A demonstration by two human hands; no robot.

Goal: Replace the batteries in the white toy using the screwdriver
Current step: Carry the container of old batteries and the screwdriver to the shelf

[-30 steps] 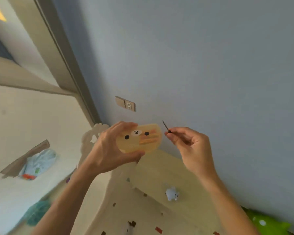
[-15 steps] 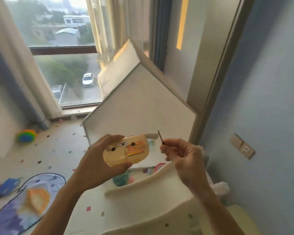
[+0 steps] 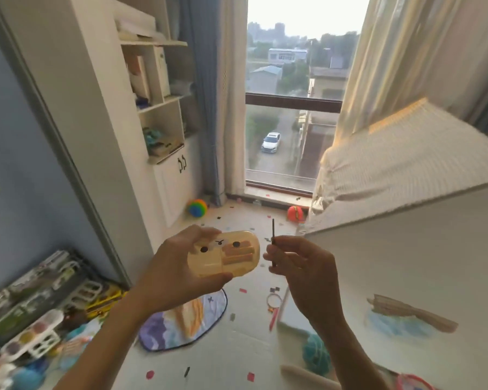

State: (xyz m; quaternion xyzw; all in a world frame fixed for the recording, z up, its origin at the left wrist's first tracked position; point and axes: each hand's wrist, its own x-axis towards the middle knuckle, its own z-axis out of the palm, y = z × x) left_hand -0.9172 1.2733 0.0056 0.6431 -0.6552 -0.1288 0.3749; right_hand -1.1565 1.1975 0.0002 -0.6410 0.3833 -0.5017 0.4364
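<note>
From the head camera I saw both hands raised in front of the person, above the floor (image 3: 245, 327) of a playroom. The left hand (image 3: 175, 271) gripped the toy (image 3: 226, 254), a pale, yellowish oval piece with two black dot eyes and a small nose printed on it. The fingers curled over its upper left end and the thumb pressed along its lower edge. The toy lay roughly level, its face turned up toward the camera, with orange-tinted bars showing on its right half. The right hand (image 3: 304, 271) pinched a thin dark screwdriver (image 3: 273, 237) between thumb and fingertips, with the shaft upright and its tip pointing up. The screwdriver stood just beside the toy's right end, not touching it, and the two hands were apart. Behind them I saw a tall window (image 3: 290, 108) with a white car (image 3: 271, 142) on the street outside. A rainbow ball (image 3: 197, 208) and a red-orange ball (image 3: 295, 213) sat on the floor near the sill. A white shelf unit (image 3: 158, 108) stood at the left and a white house-shaped playhouse (image 3: 406, 263) at the right. Below the hands lay a round play mat (image 3: 186, 319), and a paint palette (image 3: 31, 336) lay at the lower left among other clutter.
</note>
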